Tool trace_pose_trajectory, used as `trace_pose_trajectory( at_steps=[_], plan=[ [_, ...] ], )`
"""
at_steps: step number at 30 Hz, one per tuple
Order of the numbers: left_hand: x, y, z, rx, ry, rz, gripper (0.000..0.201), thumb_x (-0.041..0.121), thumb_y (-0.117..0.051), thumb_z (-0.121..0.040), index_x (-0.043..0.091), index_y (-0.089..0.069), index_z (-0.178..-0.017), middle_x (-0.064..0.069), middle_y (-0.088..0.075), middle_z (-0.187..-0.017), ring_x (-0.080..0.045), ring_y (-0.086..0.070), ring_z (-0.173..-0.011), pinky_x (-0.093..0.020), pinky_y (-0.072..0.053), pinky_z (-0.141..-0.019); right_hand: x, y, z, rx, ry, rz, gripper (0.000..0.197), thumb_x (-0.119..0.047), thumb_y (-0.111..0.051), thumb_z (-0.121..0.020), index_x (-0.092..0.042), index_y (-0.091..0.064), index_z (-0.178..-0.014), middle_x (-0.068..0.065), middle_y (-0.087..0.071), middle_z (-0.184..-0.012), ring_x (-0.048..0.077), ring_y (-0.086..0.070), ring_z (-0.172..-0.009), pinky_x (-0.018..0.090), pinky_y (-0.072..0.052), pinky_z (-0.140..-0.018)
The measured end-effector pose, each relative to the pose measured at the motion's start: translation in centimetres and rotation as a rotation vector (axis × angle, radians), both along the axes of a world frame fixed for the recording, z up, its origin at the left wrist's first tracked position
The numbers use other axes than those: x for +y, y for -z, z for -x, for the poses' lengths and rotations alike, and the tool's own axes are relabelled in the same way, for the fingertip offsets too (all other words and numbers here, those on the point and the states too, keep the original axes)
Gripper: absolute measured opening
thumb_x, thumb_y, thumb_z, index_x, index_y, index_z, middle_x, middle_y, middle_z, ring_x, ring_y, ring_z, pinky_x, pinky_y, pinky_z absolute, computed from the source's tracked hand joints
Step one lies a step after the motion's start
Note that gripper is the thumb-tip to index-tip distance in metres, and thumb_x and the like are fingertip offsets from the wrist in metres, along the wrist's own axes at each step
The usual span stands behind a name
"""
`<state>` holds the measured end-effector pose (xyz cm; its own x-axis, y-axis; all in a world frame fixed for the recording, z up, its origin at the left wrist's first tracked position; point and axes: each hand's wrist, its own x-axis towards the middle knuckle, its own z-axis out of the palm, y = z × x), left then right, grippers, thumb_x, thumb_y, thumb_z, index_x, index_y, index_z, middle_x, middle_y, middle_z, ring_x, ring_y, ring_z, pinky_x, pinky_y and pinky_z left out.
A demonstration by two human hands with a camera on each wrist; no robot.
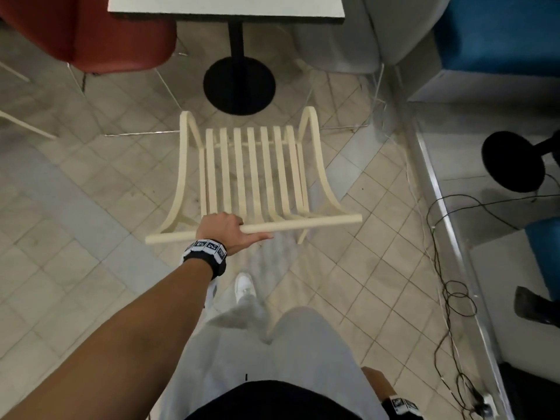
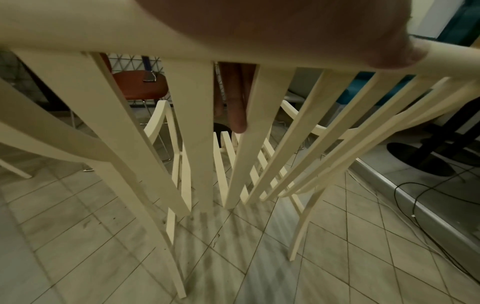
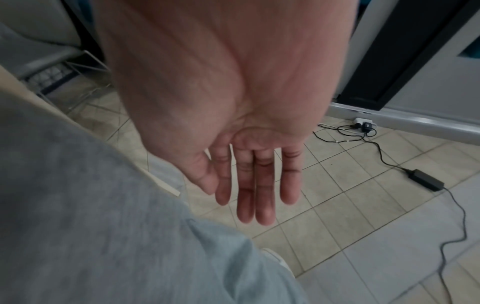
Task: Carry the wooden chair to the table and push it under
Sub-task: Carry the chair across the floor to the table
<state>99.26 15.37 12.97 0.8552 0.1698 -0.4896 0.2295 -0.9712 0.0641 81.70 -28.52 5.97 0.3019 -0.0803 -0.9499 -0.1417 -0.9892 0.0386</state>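
A cream wooden chair point(image 1: 254, 174) with a slatted seat and back hangs just above the tiled floor, in front of me. My left hand point(image 1: 225, 231) grips its top rail point(image 1: 318, 223) left of the middle, fingers curled over the far side. In the left wrist view a finger point(image 2: 237, 102) shows behind the back slats point(image 2: 194, 133). The white table point(image 1: 227, 7) on a black post with a round base point(image 1: 239, 84) stands straight ahead, past the chair. My right hand point(image 3: 249, 185) hangs beside my thigh, fingers straight, holding nothing.
A red chair point(image 1: 91, 34) stands left of the table and a grey chair point(image 1: 348, 40) to its right. Blue seating point(image 1: 497, 34) and a metal floor strip point(image 1: 445, 213) run along the right. Black cables point(image 1: 448, 283) trail over the tiles, with a power brick point(image 3: 426, 182).
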Motion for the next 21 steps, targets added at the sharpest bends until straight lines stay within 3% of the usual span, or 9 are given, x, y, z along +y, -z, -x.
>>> trace_pose_trajectory(
  at_steps=[5,8,10,12,15,17,20,21],
  plan=[
    [2.7,0.2,-4.5,0.006,0.048,-0.007,0.106,0.115,-0.016,-0.054,0.024,-0.069,-0.063,0.004,-0.067,-0.055,-0.018,-0.065,-0.054,-0.036,-0.062,-0.063,2.3,0.4,-3.5,-0.007,0.074,0.017,0.039,-0.046,-0.044,-0.092,-0.021,-0.064,-0.114,0.002,-0.065,-0.121,0.020,-0.062,-0.108,0.029,-0.048,-0.090],
    [3.8,0.4,-7.1,-0.003,0.048,-0.011,0.102,0.114,-0.018,-0.055,0.026,-0.068,-0.063,0.005,-0.065,-0.055,-0.018,-0.064,-0.055,-0.034,-0.061,-0.063,1.4,3.0,-5.4,0.036,0.086,0.022,0.033,-0.062,-0.045,-0.076,-0.036,-0.060,-0.088,-0.001,-0.067,-0.118,0.019,-0.063,-0.103,0.025,-0.046,-0.079],
    [4.4,0.4,-8.7,-0.001,0.045,-0.021,0.102,0.114,-0.017,-0.055,0.027,-0.069,-0.065,0.005,-0.065,-0.055,-0.017,-0.064,-0.054,-0.032,-0.058,-0.060,3.4,0.6,-8.1,0.024,0.109,0.020,0.022,-0.052,-0.049,-0.083,-0.035,-0.050,-0.069,-0.001,-0.068,-0.107,0.022,-0.064,-0.100,0.024,-0.042,-0.074],
    [5.0,0.5,-10.3,0.000,0.033,-0.023,0.102,0.114,-0.017,-0.056,0.027,-0.069,-0.067,0.005,-0.065,-0.056,-0.018,-0.065,-0.055,-0.031,-0.057,-0.058,5.2,-1.9,-11.1,-0.009,0.161,0.023,0.027,-0.040,-0.053,-0.090,-0.033,-0.048,-0.063,0.001,-0.065,-0.100,0.023,-0.062,-0.097,0.025,-0.042,-0.074],
    [5.7,0.7,-12.9,0.007,0.016,-0.028,0.102,0.114,-0.014,-0.055,0.028,-0.069,-0.069,0.005,-0.064,-0.058,-0.018,-0.065,-0.058,-0.033,-0.060,-0.061,5.5,-2.6,-15.3,-0.041,0.211,0.002,0.024,-0.033,-0.056,-0.090,-0.034,-0.052,-0.066,0.004,-0.066,-0.102,0.019,-0.062,-0.089,0.020,-0.042,-0.062],
    [6.3,0.8,-14.6,0.013,0.013,-0.037,0.102,0.113,-0.014,-0.058,0.027,-0.068,-0.069,0.005,-0.064,-0.058,-0.018,-0.065,-0.057,-0.034,-0.061,-0.062,5.1,-2.3,-17.9,-0.035,0.198,-0.011,0.020,-0.030,-0.053,-0.092,-0.034,-0.058,-0.073,0.003,-0.064,-0.100,0.007,-0.059,-0.075,0.011,-0.037,-0.051],
    [7.1,0.9,-17.1,0.032,0.004,-0.027,0.104,0.113,-0.013,-0.058,0.026,-0.068,-0.070,0.004,-0.065,-0.060,-0.018,-0.065,-0.057,-0.036,-0.061,-0.063,4.0,-1.5,-21.8,-0.050,0.158,-0.039,0.019,-0.026,-0.053,-0.093,-0.022,-0.070,-0.102,0.008,-0.070,-0.113,0.001,-0.059,-0.073,0.012,-0.041,-0.050],
    [7.4,0.9,-17.9,0.041,0.001,-0.016,0.103,0.113,-0.014,-0.058,0.027,-0.069,-0.071,0.004,-0.066,-0.060,-0.018,-0.065,-0.058,-0.036,-0.062,-0.064,3.9,-1.5,-23.2,-0.058,0.129,-0.041,0.021,-0.026,-0.055,-0.092,-0.020,-0.071,-0.104,0.007,-0.070,-0.112,0.000,-0.058,-0.070,0.012,-0.041,-0.051]
  ],
)
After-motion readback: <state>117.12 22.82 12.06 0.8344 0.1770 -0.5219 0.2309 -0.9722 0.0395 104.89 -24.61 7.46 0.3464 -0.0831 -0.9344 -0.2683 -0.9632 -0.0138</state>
